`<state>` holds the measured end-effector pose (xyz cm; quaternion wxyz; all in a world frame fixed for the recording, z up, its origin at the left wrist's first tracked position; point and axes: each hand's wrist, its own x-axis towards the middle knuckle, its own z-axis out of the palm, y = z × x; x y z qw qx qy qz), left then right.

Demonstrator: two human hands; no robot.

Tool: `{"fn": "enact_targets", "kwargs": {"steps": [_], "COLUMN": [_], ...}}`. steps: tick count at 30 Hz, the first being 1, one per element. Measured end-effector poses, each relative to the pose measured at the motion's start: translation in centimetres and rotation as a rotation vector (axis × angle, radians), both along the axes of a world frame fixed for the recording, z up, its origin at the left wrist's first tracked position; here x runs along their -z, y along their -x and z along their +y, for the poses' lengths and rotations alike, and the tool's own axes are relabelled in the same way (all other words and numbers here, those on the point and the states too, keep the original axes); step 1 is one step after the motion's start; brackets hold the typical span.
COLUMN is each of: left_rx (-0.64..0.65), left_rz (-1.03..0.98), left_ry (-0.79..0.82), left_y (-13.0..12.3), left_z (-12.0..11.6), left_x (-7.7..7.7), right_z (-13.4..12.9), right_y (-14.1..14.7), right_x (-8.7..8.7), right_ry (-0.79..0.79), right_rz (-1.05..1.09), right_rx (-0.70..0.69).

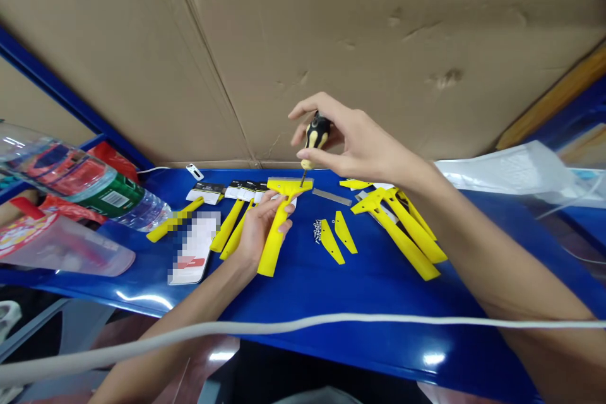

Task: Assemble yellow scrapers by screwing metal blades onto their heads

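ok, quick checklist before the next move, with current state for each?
1. Left hand holding the yellow T-shaped tool: ok.
2. Right hand on the screwdriver: ok.
3. Screwdriver tip at the tool's head, toward its right end: ok.
4. Tip seated in a screw: cannot tell, too small.
5. Loose yellow plates away from both hands: ok, two lie beside the pile of small pieces.
6. Camera view unobstructed: not ok, white cable crosses in front of both forearms.
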<state>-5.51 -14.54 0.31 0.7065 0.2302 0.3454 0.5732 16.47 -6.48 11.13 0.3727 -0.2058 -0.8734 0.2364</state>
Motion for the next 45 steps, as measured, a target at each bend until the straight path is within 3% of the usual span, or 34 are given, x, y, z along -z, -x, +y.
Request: {"fn": "enact_targets", "kwargs": {"steps": [3, 12, 18, 21, 26, 30, 35, 39, 45], "left_rx": [0.000, -0.010, 0.058, 0.033, -0.001, -0.008, 0.017, 0.026, 0.008], "left_rz": [0.029, -0.009, 0.010, 0.001, -0.032, -0.048, -0.056, -0.043, -0.080], "left_ry": [0.016, 0.003, 0.012, 0.002, 0.029, -0.002, -0.001, -0.002, 0.041], "left_y": [-0.19, -0.23, 0.04, -0.07, -0.38, -0.41, -0.37, -0.51, -0.46], "left_z": [-0.18, -0.09, 0.02, -0.05, -0.18, -0.24, -0.26, -0.27, -0.08], "left_x": [-0.22, -0.14, 0.09, 0.04, -0.32, -0.30, -0.01, 0.10, 0.18], "right_z": [0.03, -0.41, -0.21, -0.22, -0.23, -0.30, -0.36, -0.22, -0.23], "right_y": [-0.02, 0.03, 0.08, 0.08, 0.08, 0.16, 0.15, -0.01, -0.44], "right_x": [0.00, -0.23, -0.12, -0.18, -0.26, -0.31, -0.40, -0.45, -0.82], "right_ry": [-0.017, -0.001, 0.001, -0.042, -0.010, -0.043, 0.020, -0.025, 0.076], "right_rz": [-0.011, -0.004, 0.041, 0.019, 0.046, 0.034, 0.036, -0.004, -0.020], "right_rx": [0.054, 0.019, -0.033, 0.005, -0.060, 0.005, -0.051, 0.025, -0.149]}}
